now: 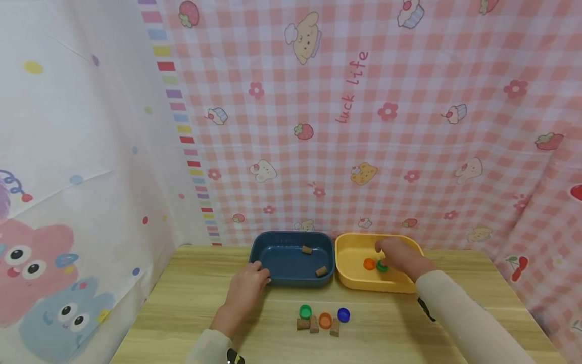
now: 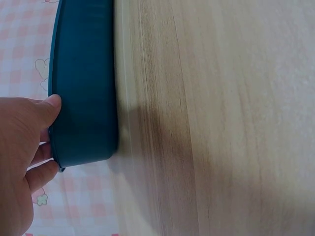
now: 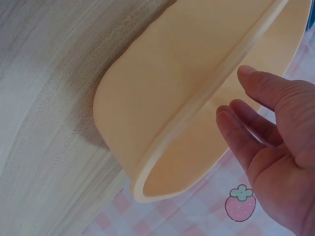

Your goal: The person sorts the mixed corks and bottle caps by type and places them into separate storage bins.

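My left hand (image 1: 247, 285) holds the rim of the dark blue bin (image 1: 291, 282) at its near left corner. In the left wrist view, the thumb of that hand (image 2: 17, 147) lies against the bin's outer wall and the other fingers reach round the rim. Two corks (image 1: 306, 249) lie inside this bin. Over the yellow bin (image 1: 373, 286) is my right hand (image 1: 400, 255), with a green bottle cap (image 1: 382, 266) just below its fingers and an orange cap (image 1: 369, 264) beside that. The right wrist view shows this hand (image 3: 275, 142) with thumb and fingers apart, nothing seen between them.
On the wooden table (image 1: 182, 303), in front of the bins, lie a green cap (image 1: 305, 311), an orange cap (image 1: 325, 320), a blue cap (image 1: 343, 315) and three corks (image 1: 314, 324). A pink checked cloth (image 1: 282, 151) hangs right behind the bins.
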### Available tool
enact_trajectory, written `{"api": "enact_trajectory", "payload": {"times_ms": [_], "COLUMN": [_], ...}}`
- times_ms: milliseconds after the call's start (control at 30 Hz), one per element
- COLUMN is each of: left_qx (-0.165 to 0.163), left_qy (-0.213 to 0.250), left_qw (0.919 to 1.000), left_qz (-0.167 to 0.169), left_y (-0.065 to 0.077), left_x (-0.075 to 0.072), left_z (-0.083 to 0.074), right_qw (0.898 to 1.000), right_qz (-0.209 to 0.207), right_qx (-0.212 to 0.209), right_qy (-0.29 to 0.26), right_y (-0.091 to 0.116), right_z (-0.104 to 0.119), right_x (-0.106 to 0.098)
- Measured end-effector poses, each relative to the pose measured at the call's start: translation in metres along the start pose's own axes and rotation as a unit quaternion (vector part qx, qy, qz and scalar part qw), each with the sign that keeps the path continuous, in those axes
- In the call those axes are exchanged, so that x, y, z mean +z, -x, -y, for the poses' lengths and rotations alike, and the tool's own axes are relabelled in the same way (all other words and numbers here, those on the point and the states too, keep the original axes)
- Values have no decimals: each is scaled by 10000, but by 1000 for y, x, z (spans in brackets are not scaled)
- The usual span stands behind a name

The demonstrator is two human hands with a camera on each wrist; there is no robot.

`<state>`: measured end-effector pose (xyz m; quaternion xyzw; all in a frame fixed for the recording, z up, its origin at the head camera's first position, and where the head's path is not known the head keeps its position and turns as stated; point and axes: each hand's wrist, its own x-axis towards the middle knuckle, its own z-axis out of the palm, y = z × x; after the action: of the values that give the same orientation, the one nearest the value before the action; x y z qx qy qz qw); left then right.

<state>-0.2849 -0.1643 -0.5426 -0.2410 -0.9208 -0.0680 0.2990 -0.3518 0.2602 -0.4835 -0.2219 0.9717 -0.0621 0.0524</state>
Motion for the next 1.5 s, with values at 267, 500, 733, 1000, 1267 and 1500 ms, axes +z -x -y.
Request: {"api": "enact_trajectory", "payload": {"times_ms": [267,500,733,1000,1267,1500], "left_qx": [9,72,-76,-6,55,1], "left_qy": [57,30,48,41,47,44], "left_qw": [10000,9998,9999,10000,9999,10000], "left_qz": [5,-161,82,-45,-147,-62], "left_y": [0,0,0,0,0,0], "left_x": [0,2,2,2,3,3], "left_z": [0,0,0,1,1,1], "right_qw": [9997,9992,9986,9960,9939,9888], "right_qz": [91,-18,-267,-777,-926,-1320], "right_qx": [102,67,7,-141,-162,-168], "right_qy": [-196,-390,-454,-406,-573,-671], "right_y": [0,4,15,27,39,48], "right_z": [2,8,16,26,37,43], "right_x": [-2,-7,-12,-18,-20,-15]}}
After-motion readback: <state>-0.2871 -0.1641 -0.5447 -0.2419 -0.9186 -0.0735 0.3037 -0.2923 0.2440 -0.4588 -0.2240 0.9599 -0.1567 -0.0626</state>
